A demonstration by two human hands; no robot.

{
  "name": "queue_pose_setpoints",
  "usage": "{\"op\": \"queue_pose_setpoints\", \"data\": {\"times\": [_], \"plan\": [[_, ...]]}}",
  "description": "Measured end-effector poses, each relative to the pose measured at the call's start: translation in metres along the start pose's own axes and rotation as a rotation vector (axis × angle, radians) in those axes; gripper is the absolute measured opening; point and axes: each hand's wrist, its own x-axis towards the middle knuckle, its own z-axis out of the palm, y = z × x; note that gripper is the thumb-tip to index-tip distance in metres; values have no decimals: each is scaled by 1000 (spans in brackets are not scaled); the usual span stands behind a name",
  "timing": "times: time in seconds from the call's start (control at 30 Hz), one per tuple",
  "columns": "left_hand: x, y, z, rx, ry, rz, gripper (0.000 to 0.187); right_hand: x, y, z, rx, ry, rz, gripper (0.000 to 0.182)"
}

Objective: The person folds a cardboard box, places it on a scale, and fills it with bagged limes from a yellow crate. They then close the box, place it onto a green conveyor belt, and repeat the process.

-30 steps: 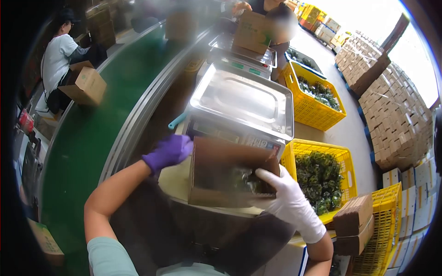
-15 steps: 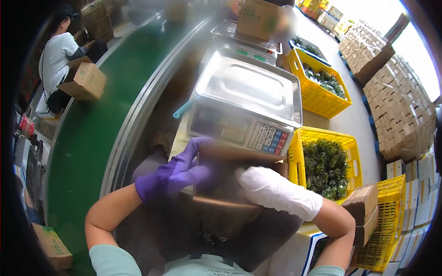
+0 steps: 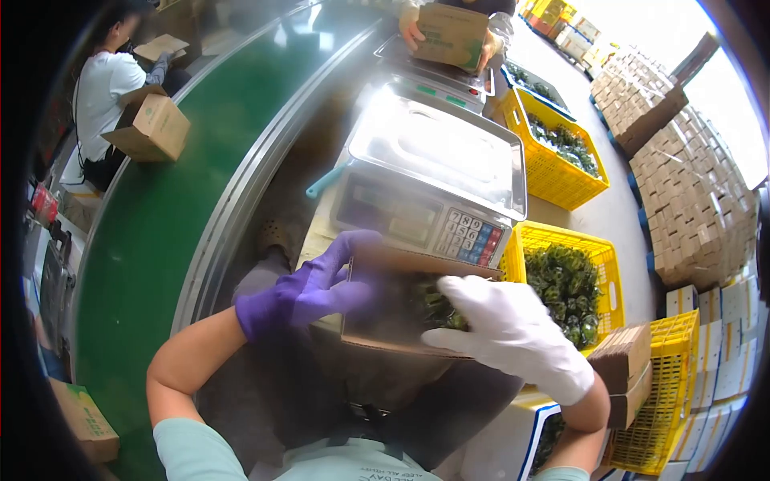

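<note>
In the head view an open cardboard box point(image 3: 393, 348) sits in front of me, close to my lap. My left hand point(image 3: 309, 297), in a purple glove, grips the box's left wall between thumb and fingers. Over the right part of the box is my right hand point(image 3: 513, 329), in a white glove, its thumb and fingers spread apart. Dark green wrapped items point(image 3: 439, 311) show inside the box beside those fingers; blur hides the rest of the contents. Just beyond the box stands a weighing scale point(image 3: 393, 216) with a metal pan and keypad.
A green conveyor belt point(image 3: 152, 264) runs along the left, carrying a cardboard box point(image 3: 164, 128) near a seated person. Yellow crates point(image 3: 611, 276) of green items stand right. Ahead, another person's hands hold a carton point(image 3: 451, 36). A blue handle point(image 3: 322, 183) sticks out beside the scale.
My right hand has moved right and its fingers have spread, uncovering green items in the box. My left hand stays at the left wall. The person across the belt has raised a cardboard piece.
</note>
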Motion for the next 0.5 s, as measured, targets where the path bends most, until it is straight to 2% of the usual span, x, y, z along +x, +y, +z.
{"op": "queue_pose_setpoints", "data": {"times": [0.07,0.1,0.13,0.2,0.27,0.3,0.33,0.4,0.43,0.5], "plan": [[-4,11,5,-23,43,-40,65,27,9,41,92,-119,107,29],[-4,10,3,-18,42,-44,65,35,13,37,304,-310,315,20],[-4,7,0,27,29,-20,65,28,16,30,113,-257,94,13],[-6,-3,-4,49,42,-1,65,18,-12,-13,-60,-157,-68,11],[-5,-12,-6,38,-12,73,64,18,-26,-21,-46,-138,-121,10],[-4,-15,-6,-22,-26,44,63,19,-30,-20,-33,-90,-158,9],[-4,-14,-5,-25,-34,42,63,33,-27,-5,-16,-248,-105,11],[-3,-4,0,-121,38,-43,63,32,7,35,547,34,-450,15],[-3,-3,-1,-117,31,-42,63,35,4,33,546,41,-446,15],[-6,-2,-5,-50,43,-20,64,49,-5,22,200,-415,-212,25]]}}
